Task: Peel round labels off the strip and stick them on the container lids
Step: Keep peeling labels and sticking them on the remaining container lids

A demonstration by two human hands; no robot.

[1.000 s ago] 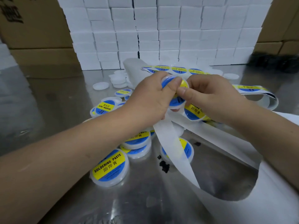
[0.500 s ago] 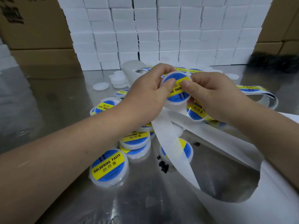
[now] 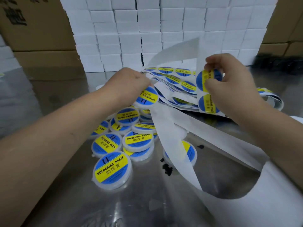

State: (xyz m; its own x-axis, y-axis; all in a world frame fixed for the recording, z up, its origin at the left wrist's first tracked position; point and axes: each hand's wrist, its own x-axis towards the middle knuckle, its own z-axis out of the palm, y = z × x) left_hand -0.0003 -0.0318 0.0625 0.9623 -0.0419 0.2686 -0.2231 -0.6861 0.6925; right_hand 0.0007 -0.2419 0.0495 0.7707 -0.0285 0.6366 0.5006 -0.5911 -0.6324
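Note:
My right hand (image 3: 232,79) pinches a round blue-and-yellow label (image 3: 209,79) between thumb and forefinger, at the raised end of the label strip (image 3: 173,79). Another label (image 3: 207,104) sits just below it on the strip. My left hand (image 3: 129,86) has its fingers curled over the far edge of a tilted, labelled container (image 3: 147,97) on top of the pile; the grip itself is hidden. Several labelled containers (image 3: 112,169) lie in a heap under my left forearm. Empty white backing paper (image 3: 172,128) trails toward me.
A wall of small white boxes (image 3: 164,30) stands at the back, with brown cartons (image 3: 41,30) on either side. The shiny metal table (image 3: 147,207) carries a few black crumbs (image 3: 167,169). More backing paper loops at the lower right (image 3: 270,202).
My hands have parted. The left one carried the freshly labelled container down to the pile, and the right one moved up and right to pinch a new label on the strip.

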